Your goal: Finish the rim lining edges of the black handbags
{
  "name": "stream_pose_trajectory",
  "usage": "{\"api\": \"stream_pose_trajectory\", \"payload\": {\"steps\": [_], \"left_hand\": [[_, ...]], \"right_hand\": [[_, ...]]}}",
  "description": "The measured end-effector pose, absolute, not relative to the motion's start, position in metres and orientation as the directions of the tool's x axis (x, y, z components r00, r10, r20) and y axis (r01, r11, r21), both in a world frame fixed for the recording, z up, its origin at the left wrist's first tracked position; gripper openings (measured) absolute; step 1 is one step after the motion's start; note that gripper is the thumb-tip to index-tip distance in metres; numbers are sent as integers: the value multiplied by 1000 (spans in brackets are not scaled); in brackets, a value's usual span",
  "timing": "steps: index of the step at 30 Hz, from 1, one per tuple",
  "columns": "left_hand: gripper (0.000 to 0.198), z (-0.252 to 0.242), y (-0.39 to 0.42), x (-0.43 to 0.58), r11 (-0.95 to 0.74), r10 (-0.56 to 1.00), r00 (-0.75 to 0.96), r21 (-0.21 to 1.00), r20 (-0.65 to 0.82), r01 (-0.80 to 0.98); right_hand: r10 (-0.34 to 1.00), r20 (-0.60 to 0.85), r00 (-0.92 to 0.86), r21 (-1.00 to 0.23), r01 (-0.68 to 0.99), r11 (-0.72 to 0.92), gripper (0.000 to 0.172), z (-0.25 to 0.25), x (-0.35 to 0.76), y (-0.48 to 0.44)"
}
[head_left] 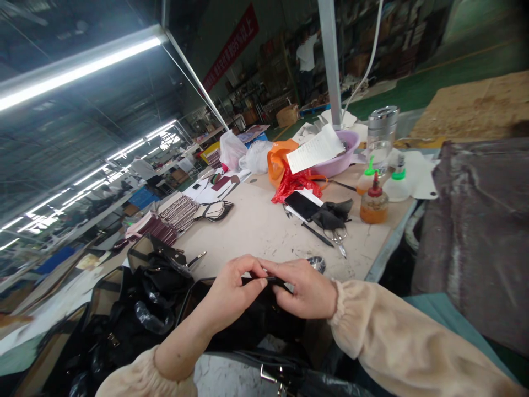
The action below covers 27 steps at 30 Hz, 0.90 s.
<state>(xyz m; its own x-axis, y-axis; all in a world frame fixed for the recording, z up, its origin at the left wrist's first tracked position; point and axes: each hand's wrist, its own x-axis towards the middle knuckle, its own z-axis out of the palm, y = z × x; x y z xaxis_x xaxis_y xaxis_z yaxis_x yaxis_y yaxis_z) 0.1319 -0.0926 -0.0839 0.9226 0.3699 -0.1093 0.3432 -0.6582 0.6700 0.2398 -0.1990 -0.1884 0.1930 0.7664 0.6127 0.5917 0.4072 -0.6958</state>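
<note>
Black bag (252, 328), rim (276, 281) left-to-right

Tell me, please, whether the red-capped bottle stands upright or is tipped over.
Upright: the bottle stands on the table, with its red cap at the top and amber contents at the bottom.

A beige table (248, 237) with dark scuffs carries stacked dark red pieces (155, 227) on the left, an orange bag (280, 157) beside a purple basin (349, 154), a crumpled red bag (292, 186), a black pen (317, 234), scissors (340, 242) and, near the right edge, a red-capped bottle (373, 208).
</note>
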Motion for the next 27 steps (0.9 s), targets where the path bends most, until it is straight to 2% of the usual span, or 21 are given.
{"api": "stream_pose_trajectory", "payload": {"steps": [4, 8, 16, 19, 21, 23, 24, 26, 27], "left_hand": [[12, -84, -92, 130, -665, 382, 919, 661, -99, 347], [6, -85, -93, 130, -667, 391, 915, 656, -96, 354], [7, -87, -89, 129, -686, 363, 928, 648, -87, 329], [16, -85, -88, 124, -709, 345, 935, 630, -80, 315], [19, -84, -90, 118, -732, 338, 941, 622, -22, 277], [18, -84, -92, 109, -803, 351, 928, 551, 128, 227], [17, -84, -94, 104, -859, 339, 914, 470, 224, 203], [20, -86, -98, 95, -954, 258, 895, 241, 365, 176], [23, -88, -99, 92, -976, 212, 896, 133, 390, 173]], "right_hand": [[755, 629, 188, -691, 581, 431, 66, -186, 240, -200], [758, 624, 188, -695, 578, 428, 66, -186, 239, -200], [758, 623, 193, -693, 586, 420, 67, -186, 239, -200], [723, 660, 205, -674, 587, 449, 67, -188, 239, -198], [703, 676, 221, -666, 591, 454, 66, -190, 240, -198], [705, 666, 244, -678, 592, 436, 65, -191, 240, -198], [712, 655, 253, -688, 589, 424, 65, -191, 240, -198], [725, 639, 256, -700, 584, 411, 65, -190, 240, -199], [729, 636, 255, -703, 581, 410, 65, -190, 240, -199]]}}
